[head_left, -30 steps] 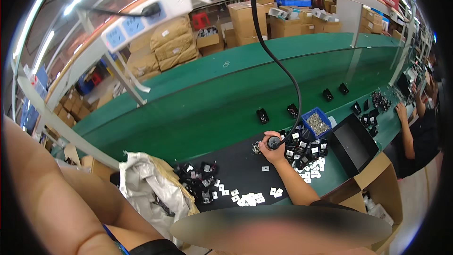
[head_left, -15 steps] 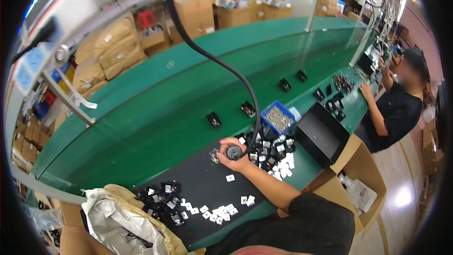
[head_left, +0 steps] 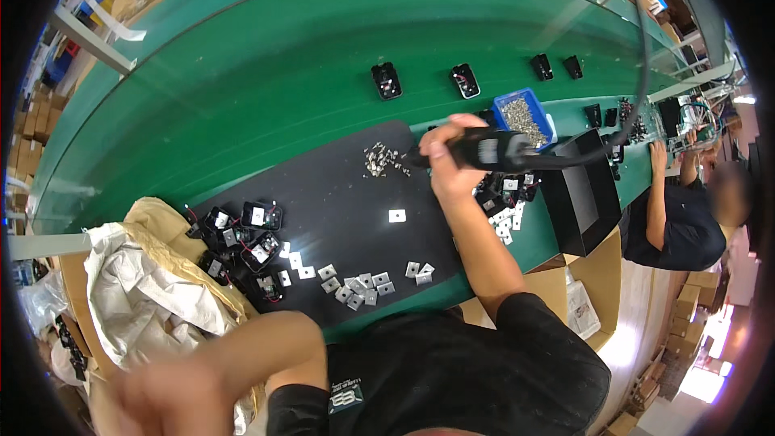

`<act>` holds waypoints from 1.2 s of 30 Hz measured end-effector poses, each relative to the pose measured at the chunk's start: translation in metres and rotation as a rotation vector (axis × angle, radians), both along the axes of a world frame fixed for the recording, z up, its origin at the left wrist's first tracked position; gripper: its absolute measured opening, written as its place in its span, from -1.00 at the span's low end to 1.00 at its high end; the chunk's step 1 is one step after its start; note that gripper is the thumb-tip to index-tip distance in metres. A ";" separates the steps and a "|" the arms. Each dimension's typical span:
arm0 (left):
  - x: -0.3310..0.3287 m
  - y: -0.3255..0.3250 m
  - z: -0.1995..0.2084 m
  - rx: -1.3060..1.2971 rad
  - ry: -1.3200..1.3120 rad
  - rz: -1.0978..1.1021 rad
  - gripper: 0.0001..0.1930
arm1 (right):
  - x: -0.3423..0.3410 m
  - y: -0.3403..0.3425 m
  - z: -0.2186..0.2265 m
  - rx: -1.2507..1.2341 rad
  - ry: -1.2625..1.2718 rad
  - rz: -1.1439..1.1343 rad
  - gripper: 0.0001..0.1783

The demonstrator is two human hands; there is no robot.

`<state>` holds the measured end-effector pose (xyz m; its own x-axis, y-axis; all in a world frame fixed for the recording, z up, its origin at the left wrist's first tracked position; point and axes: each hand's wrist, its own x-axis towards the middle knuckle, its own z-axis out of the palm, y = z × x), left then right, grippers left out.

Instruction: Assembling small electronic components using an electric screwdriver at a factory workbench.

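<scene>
My right hand (head_left: 450, 163) is wrapped round a black electric screwdriver (head_left: 494, 150), its cable running off to the right. The tool's tip points left, beside a small heap of screws (head_left: 379, 160) on the black mat (head_left: 323, 222). My left hand (head_left: 173, 396) is smeared by motion at the lower left, in front of a pale sack (head_left: 153, 291); its fingers cannot be made out. A lone square metal plate (head_left: 396, 215) lies mid-mat, with more plates (head_left: 355, 289) scattered nearer me. Black housings with wires (head_left: 257, 234) are bunched at the mat's left.
Several black housings (head_left: 387, 81) sit on the green conveyor (head_left: 282, 105). Right of the mat are a blue bin (head_left: 502, 102) of small metal parts, more housings and plates, and a black box (head_left: 563, 214). A cardboard box (head_left: 609, 282) stands below. A co-worker (head_left: 678, 222) works farther right.
The view has tilted down and turned. The screwdriver, end-on before, now lies sideways in my right hand, tip toward the screws. My left hand has come into view, blurred, by the sack.
</scene>
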<state>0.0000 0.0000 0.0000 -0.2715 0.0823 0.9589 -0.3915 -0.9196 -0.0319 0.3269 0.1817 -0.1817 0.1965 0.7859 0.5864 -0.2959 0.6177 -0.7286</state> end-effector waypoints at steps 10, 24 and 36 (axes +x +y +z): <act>0.150 0.122 -0.192 -1.199 1.040 0.754 -0.81 | 0.023 -0.037 0.019 -0.071 0.185 0.002 -0.48; 0.173 0.104 -0.199 -1.179 1.248 0.409 -0.78 | 0.037 -0.047 0.028 -0.167 0.254 0.031 -0.48; 0.151 0.220 -0.175 -1.501 0.787 0.516 -0.88 | 0.037 -0.070 0.011 -0.303 0.396 0.301 -0.49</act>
<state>0.1512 0.2201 -0.1752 -0.1071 0.9930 0.0497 0.4142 -0.0009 0.9102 0.3641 0.1115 -0.1704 0.0974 0.9623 0.2541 -0.7122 0.2458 -0.6575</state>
